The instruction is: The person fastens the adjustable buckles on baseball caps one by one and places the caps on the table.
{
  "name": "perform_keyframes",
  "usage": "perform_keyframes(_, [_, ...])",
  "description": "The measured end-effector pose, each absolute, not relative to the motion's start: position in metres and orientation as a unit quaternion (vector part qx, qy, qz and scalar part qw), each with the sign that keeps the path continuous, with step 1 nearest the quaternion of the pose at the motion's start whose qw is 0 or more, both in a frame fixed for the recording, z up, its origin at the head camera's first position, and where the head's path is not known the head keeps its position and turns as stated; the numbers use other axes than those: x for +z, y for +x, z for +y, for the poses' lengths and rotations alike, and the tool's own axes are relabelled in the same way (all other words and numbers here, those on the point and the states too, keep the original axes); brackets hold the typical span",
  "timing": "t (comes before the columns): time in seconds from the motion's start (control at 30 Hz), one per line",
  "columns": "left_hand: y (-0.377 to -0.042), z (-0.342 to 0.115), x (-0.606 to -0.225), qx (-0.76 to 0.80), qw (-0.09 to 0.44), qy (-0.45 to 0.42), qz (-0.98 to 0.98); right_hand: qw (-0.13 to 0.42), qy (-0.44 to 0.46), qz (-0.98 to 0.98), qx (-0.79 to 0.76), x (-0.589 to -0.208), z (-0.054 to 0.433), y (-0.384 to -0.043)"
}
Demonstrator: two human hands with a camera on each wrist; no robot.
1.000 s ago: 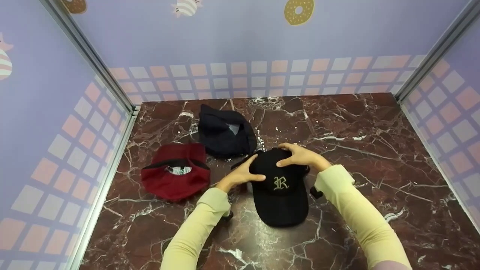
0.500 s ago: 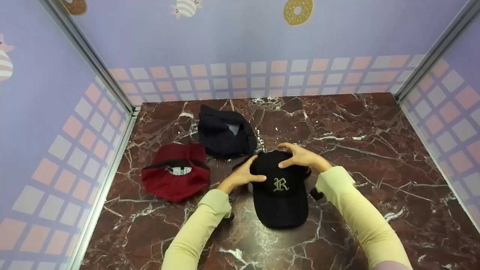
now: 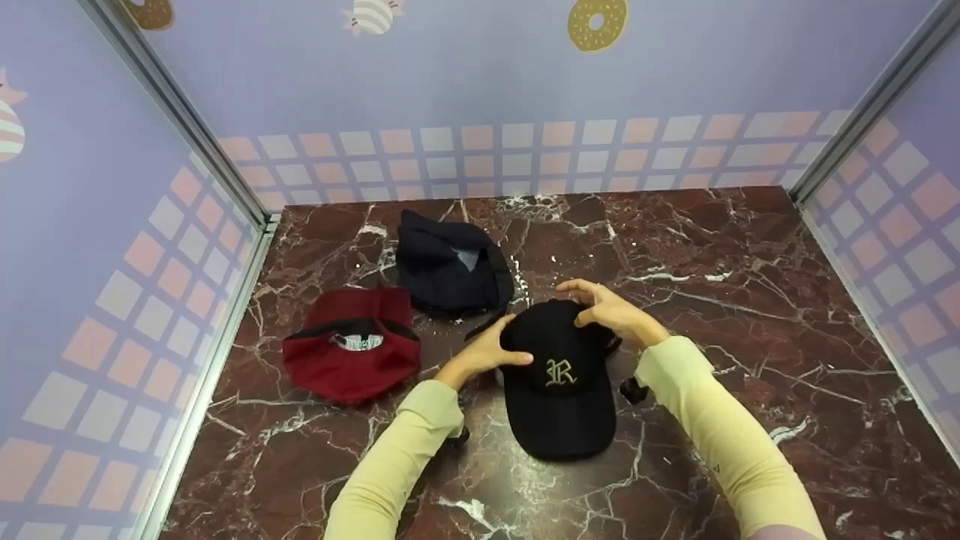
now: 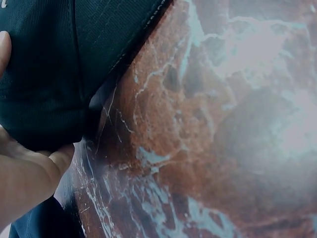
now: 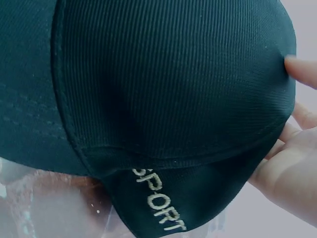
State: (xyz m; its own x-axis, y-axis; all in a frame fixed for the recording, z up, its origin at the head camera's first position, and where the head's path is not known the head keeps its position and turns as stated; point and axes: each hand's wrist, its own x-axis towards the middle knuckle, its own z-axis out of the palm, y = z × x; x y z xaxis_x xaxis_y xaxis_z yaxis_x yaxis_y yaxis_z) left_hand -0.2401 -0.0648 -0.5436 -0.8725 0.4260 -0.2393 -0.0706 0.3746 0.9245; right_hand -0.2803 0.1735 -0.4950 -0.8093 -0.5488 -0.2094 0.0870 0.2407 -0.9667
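Note:
A black baseball cap (image 3: 559,420) with a gold letter R stands crown up, its brim toward me. My left hand (image 3: 484,352) grips its left side, thumb on the front of the crown and fingers around behind. In the left wrist view those fingers (image 4: 62,156) hook under the crown's edge. At the back right, my right hand (image 3: 615,315) holds the crown. The right wrist view shows the thumb (image 5: 302,69) denting the fabric and the other fingers behind it. Below the crown hangs a flap lettered SPORT (image 5: 163,203).
A dark red cap (image 3: 352,371) lies upturned at the left, its pale label showing. Behind it rests a navy cap (image 3: 442,281), also upturned. The brown marble-patterned table (image 3: 750,285) is bounded by patterned walls (image 3: 480,82) at the back and sides.
My right thumb has slid right along the crown, and that hand has shifted slightly right. The cap has moved a little toward me; the left hand stays almost in place.

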Motion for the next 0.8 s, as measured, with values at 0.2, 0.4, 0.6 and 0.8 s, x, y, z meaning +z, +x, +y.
perform_keyframes(0.2, [-0.230, -0.065, -0.518, 0.559, 0.231, 0.123, 0.787, 0.279, -0.125, 0.671, -0.675, -0.495, 0.174, -0.279])
perform_keyframes(0.4, [-0.227, -0.065, -0.509, 0.530, 0.222, 0.150, 0.805, 0.292, -0.121, 0.619, -0.719, -0.495, 0.176, -0.280])
perform_keyframes(0.6, [-0.230, -0.064, -0.513, 0.562, 0.227, 0.169, 0.778, 0.294, -0.131, 0.584, -0.745, -0.499, 0.177, -0.281])
perform_keyframes(0.8, [-0.232, -0.063, -0.518, 0.614, 0.249, 0.176, 0.728, 0.287, -0.123, 0.558, -0.769, -0.503, 0.178, -0.279])
